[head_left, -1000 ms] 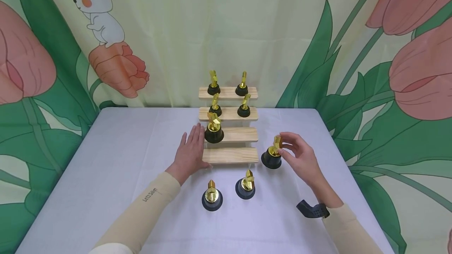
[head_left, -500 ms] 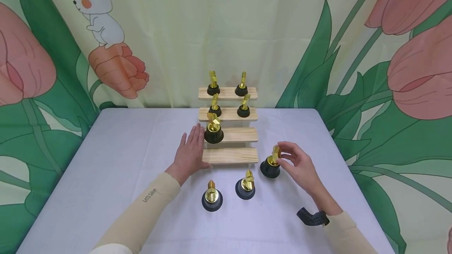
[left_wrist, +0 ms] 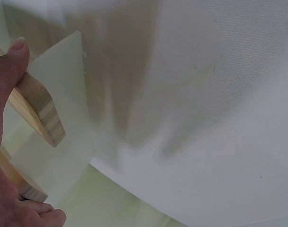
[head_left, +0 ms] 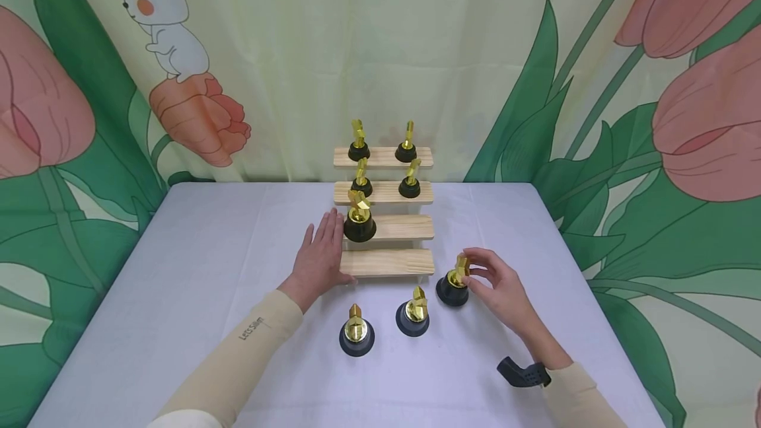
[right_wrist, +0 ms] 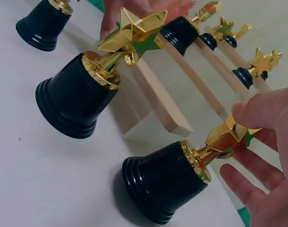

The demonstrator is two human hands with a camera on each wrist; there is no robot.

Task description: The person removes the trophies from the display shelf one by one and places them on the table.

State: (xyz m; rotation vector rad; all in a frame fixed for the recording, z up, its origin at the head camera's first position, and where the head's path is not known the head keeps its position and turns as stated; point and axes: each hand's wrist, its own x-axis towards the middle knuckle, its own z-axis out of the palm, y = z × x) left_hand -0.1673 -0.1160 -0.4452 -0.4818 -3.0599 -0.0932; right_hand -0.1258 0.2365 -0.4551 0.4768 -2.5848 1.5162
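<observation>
My right hand (head_left: 496, 286) pinches the gold star of a small star trophy (head_left: 452, 291) between thumb and fingertips. The trophy has a black bell-shaped base, low over the cloth to the right of a tiered wooden display rack (head_left: 389, 263); the right wrist view shows its base (right_wrist: 163, 177) tilted slightly. My left hand (head_left: 321, 253) lies with straight fingers along the rack's left side, thumb near the lowest shelf. In the left wrist view the thumb (left_wrist: 13, 64) touches a shelf end. A trophy (head_left: 360, 220) stands on the third shelf down, beside my left fingers.
Two more trophies stand on the table before the rack, one at the left (head_left: 357, 332) and one at the right (head_left: 413, 314). The upper two shelves (head_left: 386, 157) bear a pair each. A printed curtain (head_left: 285, 71) hangs behind the white-clothed table (head_left: 196, 269).
My right hand has moved toward me and slightly left, bringing the pinched trophy closer to the front right trophy. My left hand has stayed at the rack.
</observation>
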